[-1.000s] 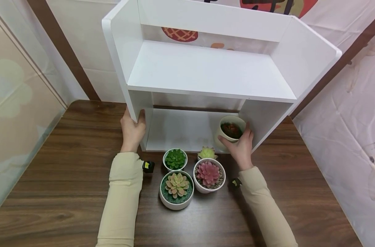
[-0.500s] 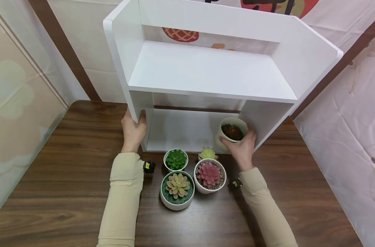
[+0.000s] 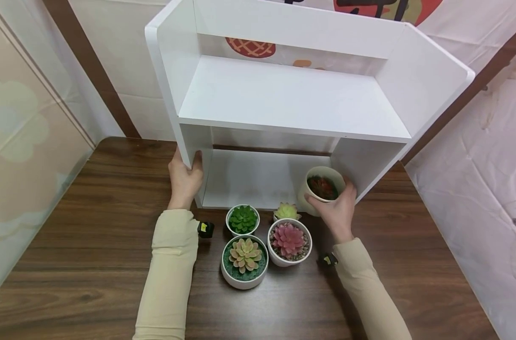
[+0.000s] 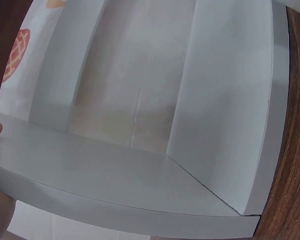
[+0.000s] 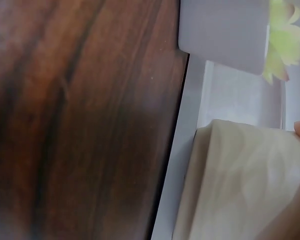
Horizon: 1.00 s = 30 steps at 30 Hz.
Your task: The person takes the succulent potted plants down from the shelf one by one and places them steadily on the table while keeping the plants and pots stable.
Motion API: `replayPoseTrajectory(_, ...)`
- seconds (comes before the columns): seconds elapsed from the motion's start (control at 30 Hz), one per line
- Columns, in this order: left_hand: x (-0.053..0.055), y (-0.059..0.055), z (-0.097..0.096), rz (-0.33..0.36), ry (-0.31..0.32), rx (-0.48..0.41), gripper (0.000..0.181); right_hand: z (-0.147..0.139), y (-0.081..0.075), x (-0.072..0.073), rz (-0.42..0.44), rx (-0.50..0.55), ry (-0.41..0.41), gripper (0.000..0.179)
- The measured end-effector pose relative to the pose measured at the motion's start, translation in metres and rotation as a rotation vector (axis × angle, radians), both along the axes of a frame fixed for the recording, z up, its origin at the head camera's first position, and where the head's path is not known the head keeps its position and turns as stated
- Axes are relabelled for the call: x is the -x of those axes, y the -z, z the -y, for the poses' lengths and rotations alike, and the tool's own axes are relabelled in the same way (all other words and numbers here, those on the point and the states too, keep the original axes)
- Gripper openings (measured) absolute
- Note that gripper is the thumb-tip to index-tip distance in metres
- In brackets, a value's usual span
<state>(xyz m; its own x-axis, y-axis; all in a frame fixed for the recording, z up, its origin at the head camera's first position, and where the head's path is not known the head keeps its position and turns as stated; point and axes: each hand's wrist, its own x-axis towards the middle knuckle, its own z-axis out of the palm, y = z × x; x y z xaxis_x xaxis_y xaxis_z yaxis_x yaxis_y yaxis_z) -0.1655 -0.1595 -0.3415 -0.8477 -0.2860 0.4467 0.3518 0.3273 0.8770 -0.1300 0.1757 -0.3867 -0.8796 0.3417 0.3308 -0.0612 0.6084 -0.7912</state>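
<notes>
My left hand (image 3: 184,182) grips the left side panel of a white two-tier shelf (image 3: 292,97), with the thumb on the inner face and the other fingers mostly hidden outside. At the lower right of the shelf, my right hand (image 3: 339,210) holds a cream pot (image 3: 304,194) by its near and right sides. A reddish-green succulent (image 3: 323,186) shows inside its rim. In the right wrist view, the rippled cream pot (image 5: 250,170) overlaps the shelf's front edge, with one fingertip visible against it. The left wrist view shows the shelf's side panel (image 4: 105,175) and lower board.
In front of the shelf, several potted succulents cluster on the brown wooden table (image 3: 92,264): dark green (image 3: 243,219), pale green (image 3: 287,211), pink (image 3: 288,239) and peach (image 3: 245,255). A printed cloth (image 3: 462,42) hangs behind.
My right hand has drawn the cream pot slightly toward me, to the shelf's front edge. The left hand keeps its hold on the side panel.
</notes>
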Motion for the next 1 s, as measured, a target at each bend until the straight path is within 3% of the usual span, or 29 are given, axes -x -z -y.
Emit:
replayPoseTrajectory(0.4, 0.001, -0.001, 0.002, -0.002, 0.004, 0.01, 0.036, -0.003, -0.007, -0.025, -0.008, -0.02, -0.032, 0.103)
replayPoseTrajectory(1.0, 0.002, 0.001, 0.003, 0.004, -0.003, -0.002, 0.035, -0.007, -0.018, -0.061, 0.067, -0.069, -0.052, 0.107)
